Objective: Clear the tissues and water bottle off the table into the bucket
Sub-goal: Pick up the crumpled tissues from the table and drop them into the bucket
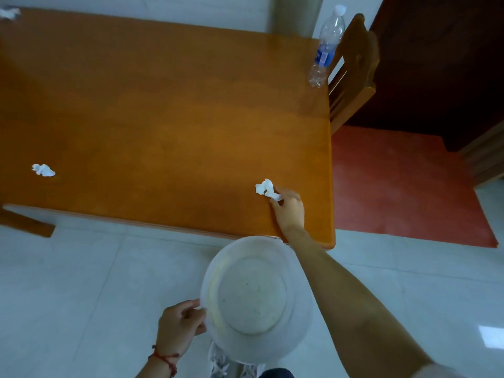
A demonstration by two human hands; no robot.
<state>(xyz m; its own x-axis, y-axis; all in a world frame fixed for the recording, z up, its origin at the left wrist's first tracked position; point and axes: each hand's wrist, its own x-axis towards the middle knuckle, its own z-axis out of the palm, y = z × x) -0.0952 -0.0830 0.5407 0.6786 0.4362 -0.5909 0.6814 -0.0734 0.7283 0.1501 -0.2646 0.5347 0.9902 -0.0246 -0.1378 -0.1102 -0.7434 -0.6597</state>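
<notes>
Right hand [289, 208] pinches a crumpled white tissue [266, 189] near the front right corner of the orange wooden table [163, 118]. Left hand [181, 327] grips the rim of the round white plastic bucket [253, 298], held below the table's edge. Clear plastic water bottle [326, 47] stands at the far right corner.

Wooden table [163, 105]: three crumpled tissues [43, 170] scattered, water bottle [326, 47] upright.
</notes>
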